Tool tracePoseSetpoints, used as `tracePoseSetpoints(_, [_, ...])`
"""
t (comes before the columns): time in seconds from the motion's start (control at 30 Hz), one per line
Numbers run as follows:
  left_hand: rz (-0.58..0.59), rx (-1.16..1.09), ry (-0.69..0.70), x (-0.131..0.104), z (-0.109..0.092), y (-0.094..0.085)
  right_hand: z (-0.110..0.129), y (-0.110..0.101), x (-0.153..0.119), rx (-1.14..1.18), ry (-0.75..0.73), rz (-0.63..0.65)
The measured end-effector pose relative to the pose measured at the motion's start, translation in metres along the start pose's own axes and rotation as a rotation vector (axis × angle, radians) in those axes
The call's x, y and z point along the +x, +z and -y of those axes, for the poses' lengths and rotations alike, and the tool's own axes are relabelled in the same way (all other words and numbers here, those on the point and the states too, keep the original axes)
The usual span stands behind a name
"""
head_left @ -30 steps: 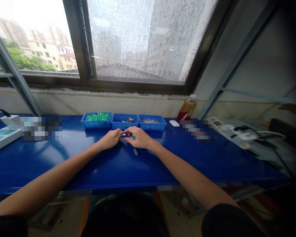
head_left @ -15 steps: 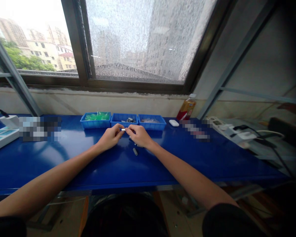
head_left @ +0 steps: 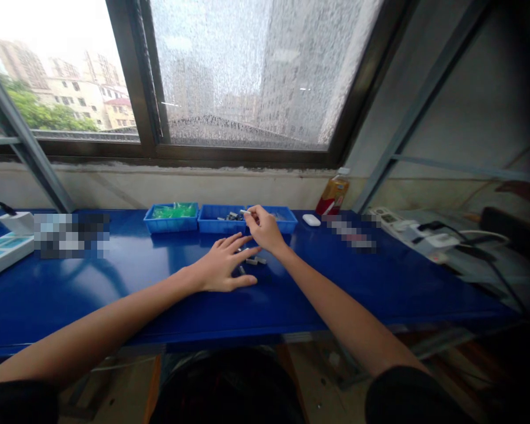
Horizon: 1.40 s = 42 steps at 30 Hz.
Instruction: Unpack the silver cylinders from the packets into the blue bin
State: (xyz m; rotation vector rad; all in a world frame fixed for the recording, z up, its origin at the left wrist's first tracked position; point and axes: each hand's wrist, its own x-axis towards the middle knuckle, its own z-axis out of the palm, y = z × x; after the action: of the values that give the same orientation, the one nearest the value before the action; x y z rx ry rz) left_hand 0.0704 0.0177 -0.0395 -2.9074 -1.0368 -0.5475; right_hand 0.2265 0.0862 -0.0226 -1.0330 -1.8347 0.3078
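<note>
Between the thumb and fingers of my right hand (head_left: pixel 265 228) is a small pale, bar-shaped piece (head_left: pixel 246 212), held near the middle and right blue bins. My left hand (head_left: pixel 225 263) is open, fingers spread low over the table. Several small grey metallic pieces (head_left: pixel 254 260) lie beside and partly beneath its fingers. More such pieces (head_left: pixel 233 217) sit in the middle blue bin (head_left: pixel 212 226). The right blue bin (head_left: pixel 287 226) is partly hidden by my right hand, and its contents are hard to make out.
The left blue bin (head_left: pixel 170 225) holds green bags or film. A white case (head_left: pixel 311 220) and a drink bottle (head_left: pixel 334 193) stand right of the bins. Power strips lie at the left (head_left: pixel 9 254) and right sides of the blue table (head_left: pixel 159 312).
My hands, which met at the small piece, have parted. The right has carried the piece up and right towards the bins. The left has opened and come down over the loose pieces.
</note>
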Motion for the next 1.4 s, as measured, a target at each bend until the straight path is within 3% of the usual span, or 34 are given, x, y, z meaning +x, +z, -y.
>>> tracePoseSetpoints(0.13, [0.175,0.028,0.103,0.026,-0.007,0.011,-0.005,0.0,-0.001,0.003,0.031,0.02])
tracePoseSetpoints(0.2, [0.2,0.027,0.108,0.035,-0.002,0.015,-0.005,0.001,-0.003,-0.018,0.018,0.045])
tracePoseSetpoints(0.3, [0.14,0.017,0.072,0.031,0.007,0.017,-0.002,0.004,-0.006,-0.047,-0.025,0.071])
tracePoseSetpoints(0.5, [0.053,-0.057,0.021,-0.002,0.014,0.009,0.0,0.005,-0.005,-0.084,-0.023,0.131])
tracePoseSetpoints(0.63, [-0.033,-0.035,-0.082,-0.004,0.017,0.012,-0.003,0.001,-0.001,-0.153,0.046,0.284])
tracePoseSetpoints(0.77, [0.011,-0.052,-0.163,0.0,0.023,0.019,-0.008,0.001,-0.001,-0.171,0.179,0.404])
tracePoseSetpoints(1.07, [0.072,-0.057,-0.182,0.001,0.023,0.011,-0.001,0.019,-0.01,0.01,0.237,0.413])
tracePoseSetpoints(1.13, [0.033,-0.102,-0.201,0.002,0.027,0.003,0.002,0.017,-0.01,-0.01,0.193,0.36])
tracePoseSetpoints(1.23, [-0.133,-0.162,-0.296,0.001,0.035,-0.006,0.004,0.014,-0.01,-0.023,0.123,0.308])
tracePoseSetpoints(1.33, [-0.313,-0.213,-0.334,0.0,0.042,-0.009,0.004,0.014,-0.01,0.036,0.122,0.323])
tracePoseSetpoints(1.4, [-0.346,-0.225,-0.307,-0.001,0.043,-0.007,0.005,0.017,-0.011,0.082,0.127,0.351])
